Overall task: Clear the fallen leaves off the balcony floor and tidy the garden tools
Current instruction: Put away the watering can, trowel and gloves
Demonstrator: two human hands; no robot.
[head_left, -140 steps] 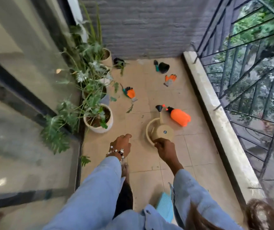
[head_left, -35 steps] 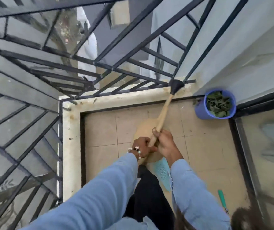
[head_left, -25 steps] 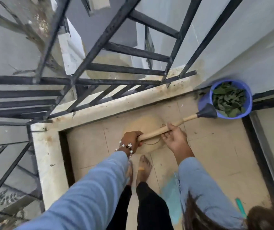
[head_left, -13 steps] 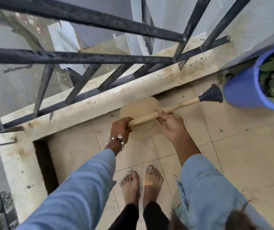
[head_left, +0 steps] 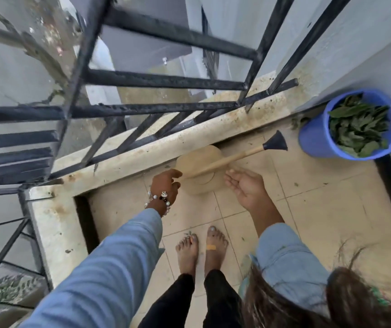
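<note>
Both hands hover at the watering can (head_left: 200, 172). On the left, the left hand (head_left: 166, 183) has its fingers loosely curled at the near end of the spout; they reach the can's edge, but whether they actually grasp anything there is hard to make out. Opposite it, the right hand (head_left: 245, 185) is released, palm up and fingers relaxed, just beside the can's body and holding nothing. A beaded bracelet (head_left: 160, 200) circles the left wrist.

That tan can stands on the tiled floor (head_left: 319, 209), tight against the pale stone curb (head_left: 123, 166) under the black railing (head_left: 156, 107). Its long spout runs up and to the right, ending in a black flared nozzle (head_left: 275, 141) that points toward a blue bucket (head_left: 317, 140). Part of the can's base is covered by the left fingers.

Green leaves (head_left: 357, 129) fill the bucket, which sits in the corner by the wall. Bare feet (head_left: 201, 249) stand below the hands; hair blurs the lower right.
</note>
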